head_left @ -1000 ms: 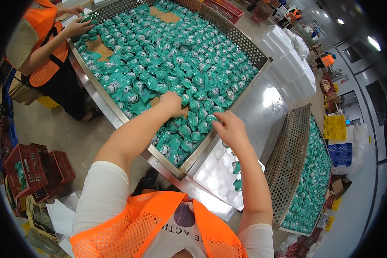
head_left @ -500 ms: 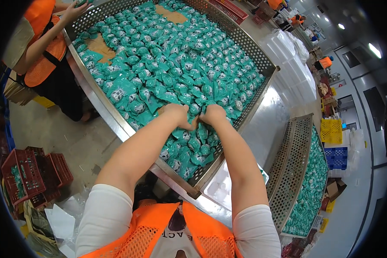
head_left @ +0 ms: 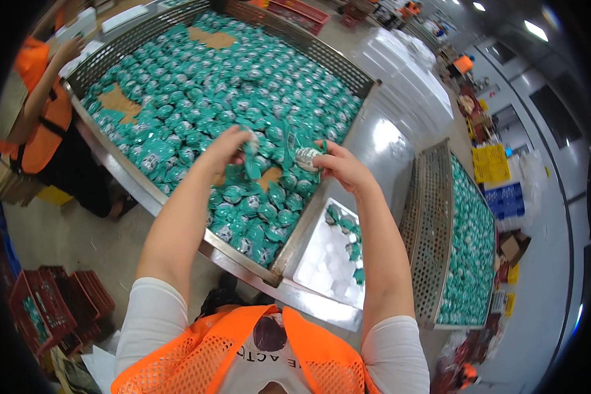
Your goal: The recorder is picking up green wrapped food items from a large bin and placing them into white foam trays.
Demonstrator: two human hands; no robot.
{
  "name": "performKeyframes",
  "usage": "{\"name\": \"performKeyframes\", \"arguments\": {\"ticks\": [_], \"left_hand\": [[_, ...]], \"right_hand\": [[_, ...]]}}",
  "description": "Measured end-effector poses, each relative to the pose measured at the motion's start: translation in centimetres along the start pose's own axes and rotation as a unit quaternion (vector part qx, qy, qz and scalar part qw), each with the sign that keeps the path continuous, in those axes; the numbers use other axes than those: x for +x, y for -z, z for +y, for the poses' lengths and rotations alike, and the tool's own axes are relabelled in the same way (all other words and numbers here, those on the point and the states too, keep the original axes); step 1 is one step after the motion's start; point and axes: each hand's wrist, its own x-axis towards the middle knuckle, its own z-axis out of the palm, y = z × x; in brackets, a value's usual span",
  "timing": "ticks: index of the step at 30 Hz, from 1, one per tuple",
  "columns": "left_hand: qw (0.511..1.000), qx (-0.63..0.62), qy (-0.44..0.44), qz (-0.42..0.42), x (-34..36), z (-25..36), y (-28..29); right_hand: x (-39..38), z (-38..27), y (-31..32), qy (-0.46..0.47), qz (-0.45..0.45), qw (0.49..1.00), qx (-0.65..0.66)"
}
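Note:
A large perforated metal tray [head_left: 144,187] is filled with several small teal packets [head_left: 197,98] lying on brown paper. My left hand [head_left: 226,146] is raised over the tray's near right part, closed on a bunch of teal packets [head_left: 251,164] that hang below it. My right hand [head_left: 338,164] is level with it, closed on more teal packets [head_left: 302,154], one showing a silvery side. Both hands are close together above a bare patch of brown paper [head_left: 269,177].
A white moulded insert tray [head_left: 322,269] with a few teal packets lies right of the big tray. A second perforated tray [head_left: 433,217] of packets stands further right. A co-worker in an orange vest [head_left: 36,125] stands at the far left. Red crates [head_left: 39,308] sit on the floor.
My hands came together in the pile, then lifted up holding bunches of packets, leaving a bare patch of brown paper beneath them.

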Motion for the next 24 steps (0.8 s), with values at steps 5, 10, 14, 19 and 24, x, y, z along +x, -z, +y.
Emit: {"name": "performKeyframes", "arguments": {"ticks": [5, 10, 14, 19, 24], "left_hand": [[0.911, -0.389, -0.074, -0.116, -0.1, 1.4, 1.8], [0.877, -0.460, -0.069, -0.125, 3.6, -1.0, 2.9], [0.870, -0.419, -0.016, -0.259, -2.8, 2.9, -7.6], [0.909, -0.269, 0.016, -0.318, -5.3, 1.6, -13.8], [0.930, -0.157, 0.080, -0.322, -6.4, -1.6, -17.9]], "right_hand": [[-9.9, -0.1, 3.8, 0.102, -0.024, 0.987, 0.124], [-17.7, 9.9, 8.9, -0.084, -0.023, 0.993, 0.076], [-19.9, 16.0, 8.8, -0.209, 0.132, 0.967, -0.067], [-19.3, 17.9, 4.9, -0.103, 0.193, 0.917, -0.334], [-17.2, 18.7, 1.4, -0.079, 0.219, 0.818, -0.525]]}}
